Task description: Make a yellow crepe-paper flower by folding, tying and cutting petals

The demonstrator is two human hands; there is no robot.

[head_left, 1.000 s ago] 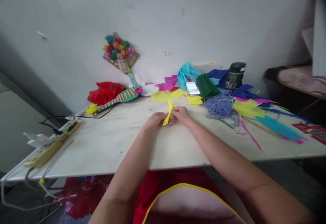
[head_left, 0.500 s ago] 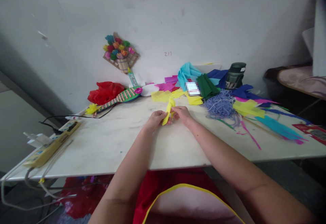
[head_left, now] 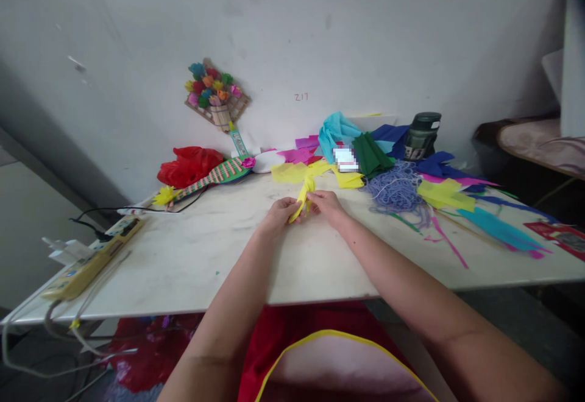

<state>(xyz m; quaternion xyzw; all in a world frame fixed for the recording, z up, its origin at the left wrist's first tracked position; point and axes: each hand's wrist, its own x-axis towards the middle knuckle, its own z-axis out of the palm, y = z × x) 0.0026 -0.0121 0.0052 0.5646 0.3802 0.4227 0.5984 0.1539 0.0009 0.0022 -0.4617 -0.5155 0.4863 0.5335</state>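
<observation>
Between my hands, just above the table [head_left: 183, 268], is a gathered strip of yellow crepe paper [head_left: 303, 193], twisted in its upper part. My left hand [head_left: 283, 212] pinches its lower end, which sticks out as a flat tip. The fingers of my right hand [head_left: 325, 204] close on its right side, a little higher up. Behind it lie flat yellow crepe paper sheets [head_left: 287, 172]. Some of my fingertips are hidden behind the paper.
To the right are a tangle of purple yarn [head_left: 397, 187], folded green paper [head_left: 372, 157], a phone with a blurred screen [head_left: 346, 159] and a dark bottle [head_left: 423, 136]. Leftward lie a decorated lute-shaped craft [head_left: 214, 175], a red plastic bag [head_left: 189, 166] and a power strip [head_left: 94, 260].
The yellow paper's lower end has turned and looks narrower, with the strip more twisted. Both hands stay in nearly the same place.
</observation>
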